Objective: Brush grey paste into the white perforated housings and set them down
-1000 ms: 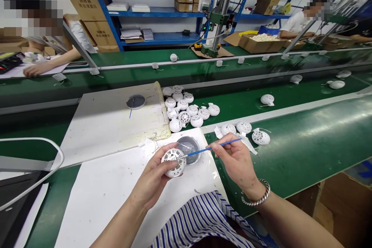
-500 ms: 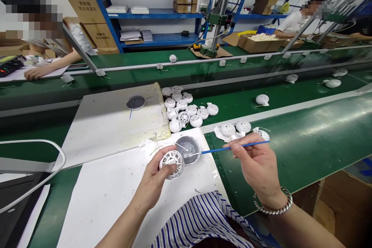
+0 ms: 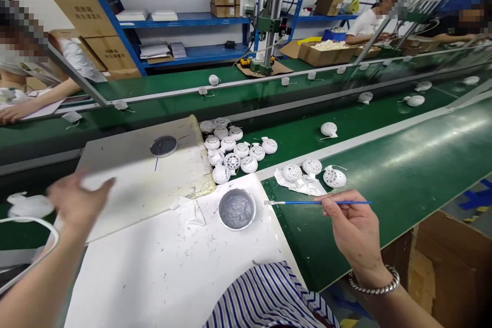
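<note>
My right hand (image 3: 355, 230) grips a thin blue paintbrush (image 3: 307, 202) by its handle. The brush lies level, its bristles just right of a round dish of grey paste (image 3: 237, 209). At the far left my left hand (image 3: 79, 200) is smeared by motion, thumb and fingers apart with nothing between them. Just left of it, over the green belt, is a blurred white round housing (image 3: 29, 207); I cannot tell whether it is resting. Several white slotted round housings (image 3: 232, 161) with short wires cluster beyond the dish. More housings (image 3: 292, 172) sit on and beside a white tissue (image 3: 313, 186).
A white board (image 3: 146, 266) lies under the dish. Behind it a second board (image 3: 126, 164) holds another grey dish (image 3: 163, 146). A white cable (image 3: 52, 230) curves near my left hand. Co-workers sit across the green belt (image 3: 292, 141), near a press (image 3: 265, 36) and an open carton (image 3: 326, 54).
My left hand has swung from the dish to the far left and let go of the white housing. The paintbrush has drawn back rightward out of the dish, and the camera view has shifted.
</note>
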{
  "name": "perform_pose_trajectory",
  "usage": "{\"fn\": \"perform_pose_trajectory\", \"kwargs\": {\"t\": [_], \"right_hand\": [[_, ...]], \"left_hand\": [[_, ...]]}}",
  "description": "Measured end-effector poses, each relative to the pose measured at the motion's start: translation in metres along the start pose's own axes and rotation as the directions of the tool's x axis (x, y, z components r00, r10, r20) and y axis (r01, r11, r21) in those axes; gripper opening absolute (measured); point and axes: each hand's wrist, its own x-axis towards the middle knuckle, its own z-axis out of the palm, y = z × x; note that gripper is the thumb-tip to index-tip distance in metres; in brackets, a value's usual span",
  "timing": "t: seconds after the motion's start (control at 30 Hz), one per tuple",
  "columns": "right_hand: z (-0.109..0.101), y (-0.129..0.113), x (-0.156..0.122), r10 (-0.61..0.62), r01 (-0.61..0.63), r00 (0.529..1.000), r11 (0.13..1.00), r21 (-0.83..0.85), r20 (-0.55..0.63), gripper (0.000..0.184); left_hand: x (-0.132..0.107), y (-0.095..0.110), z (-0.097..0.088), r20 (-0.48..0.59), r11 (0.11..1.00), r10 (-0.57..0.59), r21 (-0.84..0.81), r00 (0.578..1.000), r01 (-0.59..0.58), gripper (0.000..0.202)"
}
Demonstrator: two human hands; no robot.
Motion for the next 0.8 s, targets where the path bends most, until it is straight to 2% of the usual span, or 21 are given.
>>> {"fn": "perform_pose_trajectory", "kwargs": {"t": [0.03,0.07,0.13,0.2,0.27,0.33,0.4,0.5,0.57,0.6,0.73,0.8], "right_hand": [[0.003,0.001,0.0,0.001,-0.001,1.0,1.0,-0.01,0.003,0.005],[0.007,0.002,0.001,0.001,0.0,1.0,1.0,-0.016,0.013,0.005],[0.017,0.003,0.002,0.011,-0.011,0.999,1.0,-0.012,0.039,0.005],[0.026,0.005,0.004,0.039,-0.04,0.997,0.999,0.004,0.06,0.005],[0.033,0.009,0.005,0.073,-0.075,0.995,0.997,0.014,0.07,0.005],[0.038,0.014,0.006,0.107,-0.108,0.992,0.994,0.018,0.073,0.005],[0.043,0.019,0.006,0.142,-0.145,0.987,0.989,0.035,0.072,0.007],[0.051,0.026,0.007,0.201,-0.206,0.976,0.977,0.059,0.085,0.011],[0.055,0.03,0.008,0.233,-0.24,0.967,0.969,0.062,0.099,0.013],[0.057,0.032,0.008,0.245,-0.252,0.964,0.966,0.058,0.105,0.013],[0.062,0.038,0.007,0.264,-0.267,0.953,0.964,0.002,0.147,0.014],[0.065,0.041,0.006,0.256,-0.251,0.948,0.967,-0.048,0.187,0.014]], "left_hand": [[-0.008,0.018,0.015,0.081,0.995,0.102,-0.031,0.992,-0.1,0.057],[-0.018,0.038,0.033,0.171,0.979,0.203,-0.068,0.964,-0.194,0.051],[-0.038,0.077,0.074,0.329,0.921,0.39,-0.13,0.86,-0.368,0.05],[-0.053,0.107,0.11,0.403,0.884,0.464,-0.152,0.789,-0.443,0.06],[-0.061,0.124,0.134,0.416,0.869,0.489,-0.152,0.767,-0.472,0.068],[-0.063,0.131,0.145,0.404,0.86,0.505,-0.159,0.763,-0.486,0.068],[-0.062,0.133,0.15,0.383,0.844,0.535,-0.193,0.753,-0.501,0.065],[-0.063,0.137,0.151,0.345,0.79,0.612,-0.318,0.712,-0.525,0.057],[-0.063,0.14,0.149,0.328,0.76,0.636,-0.424,0.699,-0.492,0.057],[-0.063,0.14,0.147,0.323,0.758,0.624,-0.472,0.712,-0.45,0.06],[-0.06,0.131,0.124,0.326,0.748,0.459,-0.643,0.827,-0.162,0.074],[-0.061,0.12,0.106,0.401,0.704,0.376,-0.71,0.835,0.024,0.069]]}}
